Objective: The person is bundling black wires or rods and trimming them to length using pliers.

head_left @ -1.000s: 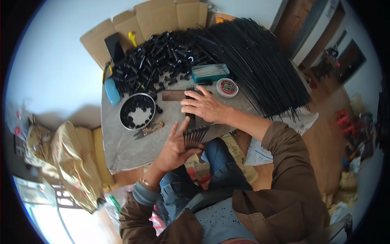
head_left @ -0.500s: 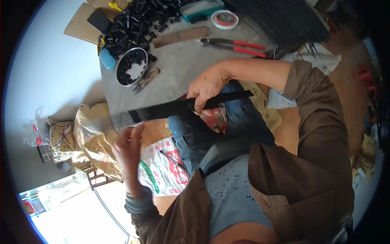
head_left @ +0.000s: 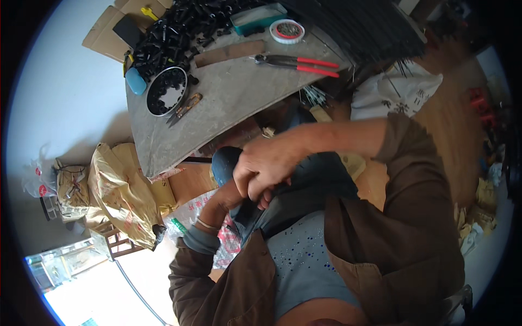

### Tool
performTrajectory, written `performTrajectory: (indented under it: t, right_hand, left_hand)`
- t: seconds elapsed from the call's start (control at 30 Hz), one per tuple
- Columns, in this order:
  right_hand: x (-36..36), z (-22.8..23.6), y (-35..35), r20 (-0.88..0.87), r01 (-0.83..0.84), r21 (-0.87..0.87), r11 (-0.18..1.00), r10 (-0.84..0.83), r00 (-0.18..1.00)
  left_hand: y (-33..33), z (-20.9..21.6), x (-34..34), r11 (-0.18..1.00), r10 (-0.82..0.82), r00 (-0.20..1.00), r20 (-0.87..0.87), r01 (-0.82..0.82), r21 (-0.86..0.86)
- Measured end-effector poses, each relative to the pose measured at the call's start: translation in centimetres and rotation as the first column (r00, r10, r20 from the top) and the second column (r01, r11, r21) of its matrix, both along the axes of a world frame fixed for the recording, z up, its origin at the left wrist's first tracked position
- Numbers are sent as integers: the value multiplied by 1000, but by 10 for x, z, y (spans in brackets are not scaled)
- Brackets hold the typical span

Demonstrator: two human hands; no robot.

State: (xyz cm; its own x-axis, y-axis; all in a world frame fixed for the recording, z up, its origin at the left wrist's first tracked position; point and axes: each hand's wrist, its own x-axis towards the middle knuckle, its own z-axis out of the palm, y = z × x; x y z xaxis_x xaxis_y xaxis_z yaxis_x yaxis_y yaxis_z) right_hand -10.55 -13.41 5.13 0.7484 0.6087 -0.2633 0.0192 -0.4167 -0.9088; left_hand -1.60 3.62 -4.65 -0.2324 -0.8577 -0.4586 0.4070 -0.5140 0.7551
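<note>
Over my lap, my right hand (head_left: 267, 163) is closed with its fingers curled downward. My left hand (head_left: 230, 196) meets it from below and the left, its fingers mostly hidden behind the right one. Whatever lies between the hands is covered, so I cannot make it out. Dark trousers (head_left: 321, 176) are directly beneath them. Ahead, on the grey table (head_left: 228, 98), lie red-handled pincers (head_left: 298, 63) and small orange-handled snips (head_left: 185, 110). A round bowl (head_left: 167, 91) of small black parts stands to their left.
Black plastic parts (head_left: 168, 41) are heaped at the far left of the table, near a blue case (head_left: 135, 81). A rusty flat bar (head_left: 230, 53), a white tub (head_left: 287, 31) and a bundle of black rods (head_left: 359, 30) lie further right. Sacks (head_left: 122, 190) stand on the left.
The flat bundle of black strips my right hand held out over my lap no longer shows. My left hand has moved right and my right hand down, so they now meet. The view has shifted slightly.
</note>
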Motion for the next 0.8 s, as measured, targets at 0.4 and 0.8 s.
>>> performTrajectory:
  t: [0.4, 0.8]
  right_hand:
    - [5, -241, -38, -34, 311, -28, 950, -312, 949]
    - [-55, -286, 33, -400, 4, -180, 984, -77, 914]
  left_hand:
    - [-106, 82, 24, 689, 593, 788, 166, -390, -610]
    - [-28, -11, -23, 580, 784, 619, 54, -697, -422]
